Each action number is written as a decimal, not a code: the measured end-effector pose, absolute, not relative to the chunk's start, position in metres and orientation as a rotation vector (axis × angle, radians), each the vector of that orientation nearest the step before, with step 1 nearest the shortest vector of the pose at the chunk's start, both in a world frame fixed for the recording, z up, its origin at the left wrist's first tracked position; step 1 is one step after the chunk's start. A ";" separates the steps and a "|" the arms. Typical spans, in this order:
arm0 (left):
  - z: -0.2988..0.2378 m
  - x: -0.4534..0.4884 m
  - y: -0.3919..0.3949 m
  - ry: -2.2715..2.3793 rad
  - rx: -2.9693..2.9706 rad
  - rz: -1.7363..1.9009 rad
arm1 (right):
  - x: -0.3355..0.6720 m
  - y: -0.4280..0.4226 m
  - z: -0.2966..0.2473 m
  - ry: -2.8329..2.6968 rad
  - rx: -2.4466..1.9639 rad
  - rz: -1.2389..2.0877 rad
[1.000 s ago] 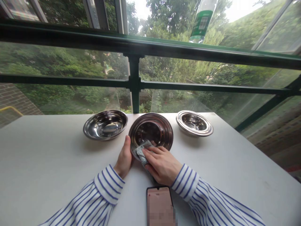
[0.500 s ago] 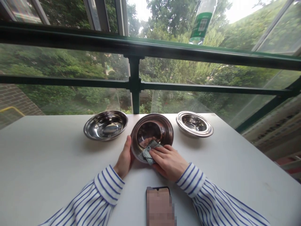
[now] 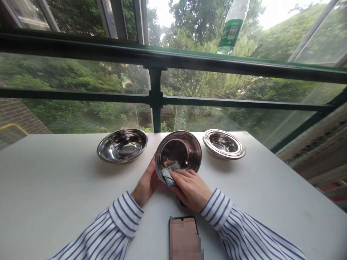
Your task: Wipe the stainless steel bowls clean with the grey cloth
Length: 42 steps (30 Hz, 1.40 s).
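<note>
A steel bowl [image 3: 180, 151] is tilted up toward me at the middle of the white table [image 3: 54, 187]. My left hand [image 3: 145, 184] grips its left rim, thumb on the edge. My right hand [image 3: 189, 187] presses a crumpled grey cloth [image 3: 169, 174] against the bowl's lower inside, fingers closed over the cloth. Both arms wear white sleeves with blue stripes.
A wide steel bowl [image 3: 122, 145] sits to the left and a smaller rimmed steel bowl [image 3: 223, 143] to the right. A phone [image 3: 184, 238] lies at the near edge. A green railing [image 3: 162, 57] runs behind the table, with a plastic bottle [image 3: 231, 27] on it.
The middle bowl has been tipped up more steeply toward me. My right hand with the cloth slid right along the bowl's lower inside, then back a little to the left.
</note>
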<state>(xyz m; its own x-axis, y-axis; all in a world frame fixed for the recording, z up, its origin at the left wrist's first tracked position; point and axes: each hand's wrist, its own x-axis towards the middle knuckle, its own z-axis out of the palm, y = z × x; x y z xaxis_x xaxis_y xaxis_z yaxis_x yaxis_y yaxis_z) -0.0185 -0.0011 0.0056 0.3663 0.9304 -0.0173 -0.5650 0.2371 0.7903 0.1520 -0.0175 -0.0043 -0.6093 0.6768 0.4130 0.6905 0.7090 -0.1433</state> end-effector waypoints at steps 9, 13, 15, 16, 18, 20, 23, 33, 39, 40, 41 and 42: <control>0.005 -0.020 -0.002 0.606 0.793 1.089 | 0.147 -0.023 0.000 -2.438 -1.075 0.133; 0.004 -0.019 -0.002 0.559 0.796 1.086 | 0.146 -0.025 0.001 -2.431 -1.070 0.182; 0.003 -0.019 -0.002 0.542 0.772 1.081 | 0.143 -0.026 0.002 -2.430 -1.052 0.195; 0.003 -0.018 -0.002 0.537 0.754 1.074 | 0.142 -0.027 0.003 -2.434 -1.043 0.198; 0.004 -0.018 -0.002 0.524 0.716 1.060 | 0.139 -0.028 0.005 -2.456 -1.031 0.198; 0.005 -0.017 -0.001 0.513 0.697 1.061 | 0.137 -0.028 0.007 -2.493 -1.038 0.188; 0.007 -0.016 0.000 0.536 0.703 1.086 | 0.140 -0.026 0.011 -2.557 -1.075 0.134; 0.005 -0.014 0.002 0.575 0.703 1.174 | 0.158 -0.018 0.016 -2.582 -1.310 -0.030; 0.004 -0.016 0.004 0.588 0.682 1.161 | 0.133 -0.022 0.010 -2.555 -1.117 0.063; 0.005 -0.016 0.004 0.594 0.682 1.173 | 0.136 -0.021 0.011 -2.564 -1.113 0.059; 0.005 -0.015 0.004 0.607 0.681 1.192 | 0.141 -0.020 0.011 -2.576 -1.119 0.053; 0.005 -0.014 0.004 0.622 0.680 1.208 | 0.147 -0.019 0.012 -2.586 -1.137 0.045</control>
